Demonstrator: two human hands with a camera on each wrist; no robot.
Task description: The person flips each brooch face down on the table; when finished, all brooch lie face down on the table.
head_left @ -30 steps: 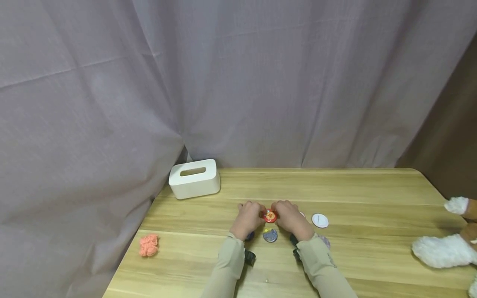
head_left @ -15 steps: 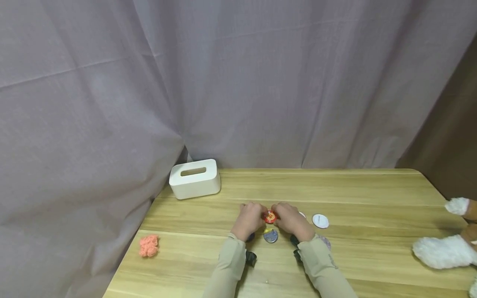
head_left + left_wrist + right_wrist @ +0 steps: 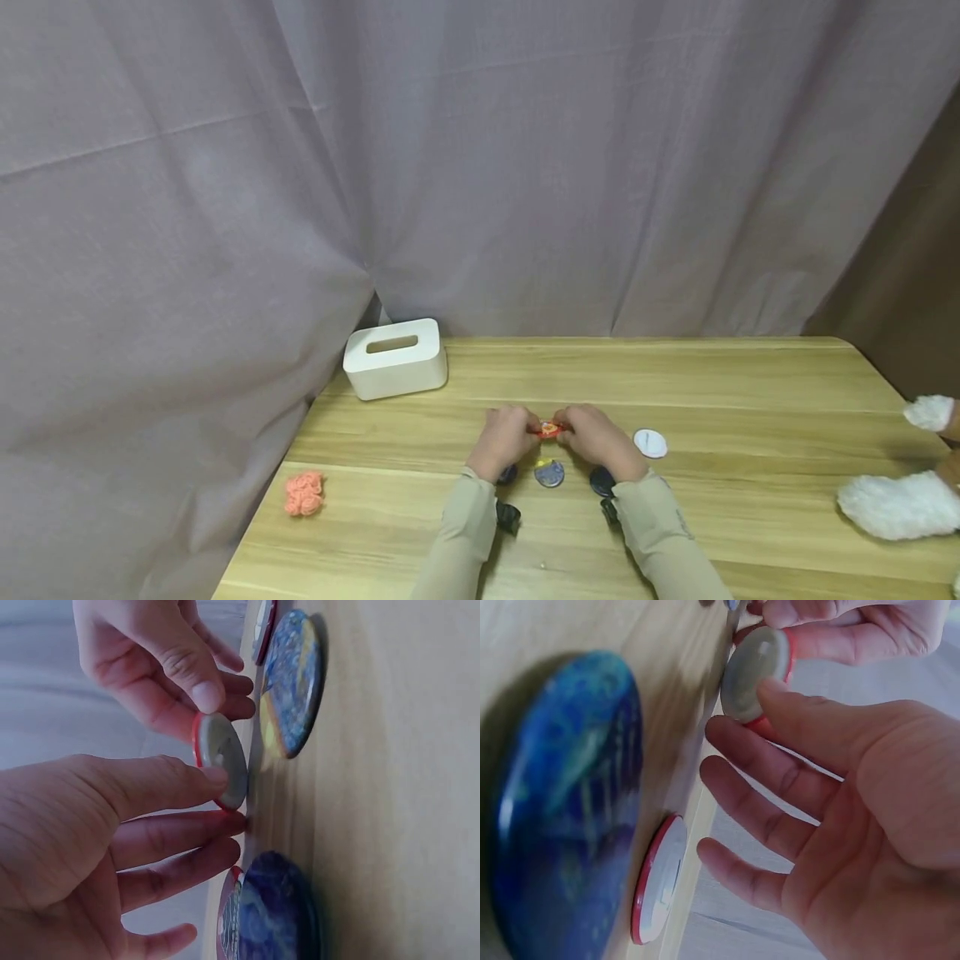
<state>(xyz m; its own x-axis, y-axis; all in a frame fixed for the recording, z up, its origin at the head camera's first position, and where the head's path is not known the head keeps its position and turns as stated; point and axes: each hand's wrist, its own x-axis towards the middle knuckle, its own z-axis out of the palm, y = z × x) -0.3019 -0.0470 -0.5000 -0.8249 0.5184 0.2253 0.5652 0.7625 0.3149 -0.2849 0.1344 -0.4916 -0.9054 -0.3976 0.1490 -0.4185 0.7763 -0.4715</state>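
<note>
In the head view my left hand (image 3: 504, 440) and right hand (image 3: 598, 440) meet over the table, pinching opposite edges of a red round badge (image 3: 550, 430). Its grey back (image 3: 227, 754) faces the left wrist camera; the left thumb presses on it, with the index finger behind. From the right wrist, the right thumb lies on the same badge (image 3: 742, 682), the other fingers spread below. It is tilted up off the wood. Nearer me lies a blue-and-yellow badge (image 3: 550, 475). A dark blue badge (image 3: 274, 907) sits beside the left hand, another blue one (image 3: 570, 810) by the right.
A white badge (image 3: 650, 443) lies face down right of the hands. A white tissue box (image 3: 395, 360) stands at the back left, and a coral crocheted piece (image 3: 303, 493) at the left. White-and-brown plush (image 3: 896, 504) lies at the right edge. A grey curtain (image 3: 525, 167) hangs behind.
The red badge has tipped from showing its full round face to a narrow, steeper view. The right hand has moved slightly right; both hands keep hold of it.
</note>
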